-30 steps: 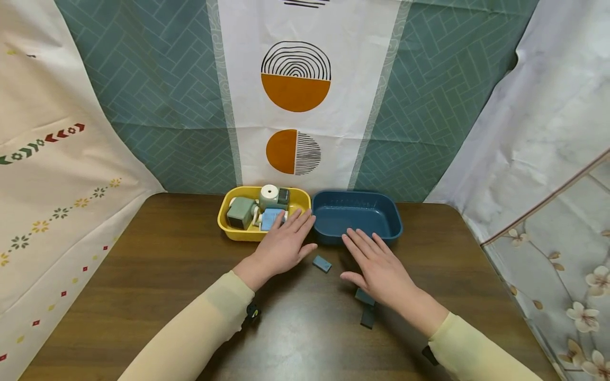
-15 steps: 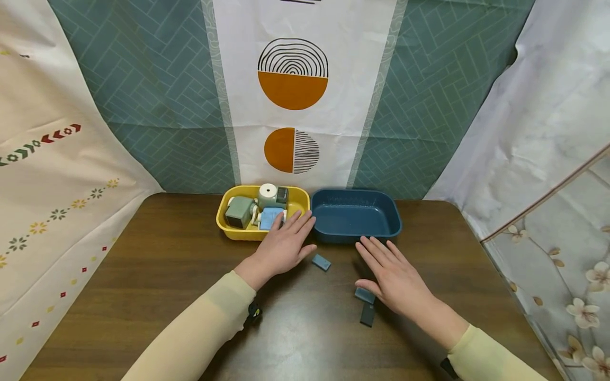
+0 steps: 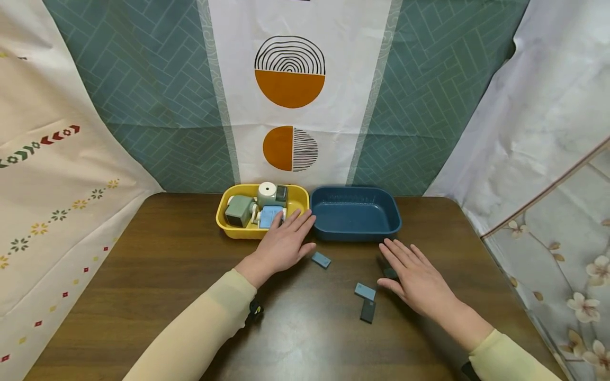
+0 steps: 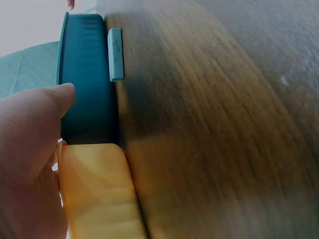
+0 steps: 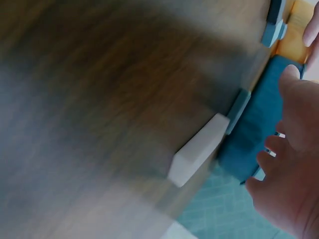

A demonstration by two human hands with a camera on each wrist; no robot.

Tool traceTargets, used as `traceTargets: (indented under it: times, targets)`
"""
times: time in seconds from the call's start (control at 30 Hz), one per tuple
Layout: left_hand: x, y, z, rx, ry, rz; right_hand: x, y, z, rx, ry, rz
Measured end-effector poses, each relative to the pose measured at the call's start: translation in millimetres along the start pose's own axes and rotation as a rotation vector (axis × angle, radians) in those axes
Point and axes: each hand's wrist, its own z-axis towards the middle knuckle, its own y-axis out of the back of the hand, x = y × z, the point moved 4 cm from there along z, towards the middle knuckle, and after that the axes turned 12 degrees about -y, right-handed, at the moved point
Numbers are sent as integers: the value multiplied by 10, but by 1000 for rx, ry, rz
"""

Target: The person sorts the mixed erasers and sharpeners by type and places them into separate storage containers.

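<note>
Yellow tray (image 3: 238,233) and navy tray (image 3: 355,235) sit side by side at the back of the counter (image 3: 181,264) in the head view. The left hand (image 3: 282,247), fingers straight and gripping nothing visible, lies over the yellow one's front right corner; the right hand (image 3: 419,275), likewise straight-fingered, is in front of the navy one's right corner. Pressing hard on that yellow rim could tip its load; a careless sideways sweep of the right hand could scatter the blocks. Counted here: two trays, three main pieces in the yellow one (green boxy piece (image 3: 240,204), green white-capped piece (image 3: 268,198), blue piece (image 3: 269,215)) and four blocks: light-blue block (image 3: 321,260), blue block (image 3: 365,291), black block (image 3: 368,311), half-hidden dark-green block (image 3: 391,273). The left wrist view shows one block just beside the navy wall, where a shove could catch it. The right wrist view adds one pale block (image 5: 199,149); it could be knocked unseen, since the right hand hides it from above.
</note>
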Motion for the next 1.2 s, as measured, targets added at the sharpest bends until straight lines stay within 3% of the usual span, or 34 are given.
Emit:
traceTargets:
  times: [0.57,1.2]
  targets:
    - [-9,11,30,6,3,16,-330,-33,-187,83,-59,2]
    - [-10,-17,16,1,4,8,-410,-106,-189,110,-76,91]
